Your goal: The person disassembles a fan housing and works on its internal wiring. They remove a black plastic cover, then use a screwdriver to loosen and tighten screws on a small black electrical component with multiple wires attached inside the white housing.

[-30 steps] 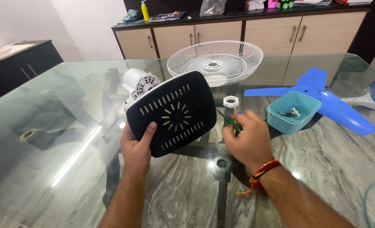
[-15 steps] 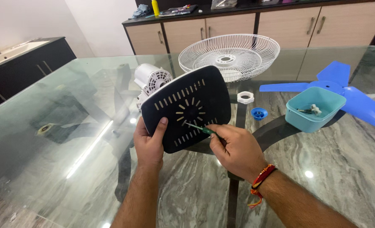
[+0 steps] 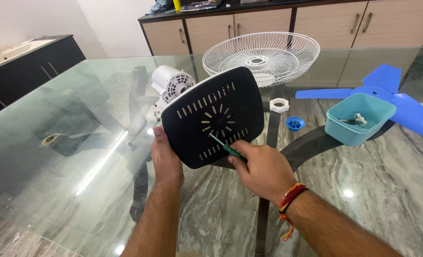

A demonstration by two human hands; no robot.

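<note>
- Working a green-handled screwdriver (image 3: 228, 148) against the black vented cover (image 3: 213, 115), tip set among the slots just below the centre of the panel.
- Looks like the stage of driving or loosening a fastener near the cover's middle; cannot tell from here whether a screw sits under the tip.
- Left hand (image 3: 166, 162) clamped on the lower left edge of the cover, thumb over the front face, fingers hidden behind it, propping the panel tilted up above the glass desk (image 3: 68, 157).
- Right hand (image 3: 263, 169) curled tight round the screwdriver handle, fingers closed, shaft pointing up and left into the panel; wrist with a red and orange thread band (image 3: 290, 202).
- Both forearms reaching in from the bottom edge, right one angled across from the lower right.
- Next move, as a judgement: calls for keeping the tip seated and square in the slot, with the left hand bracing the cover so it cannot twist.
- White fan motor (image 3: 171, 85) just behind the cover's left corner.
- White wire fan guard (image 3: 261, 57) lying further back, blue fan blade (image 3: 387, 95) off to the right.
- Teal tray (image 3: 359, 116) with small parts near the blade; white ring nut (image 3: 279, 104) and blue cap (image 3: 294, 124) between tray and cover.
</note>
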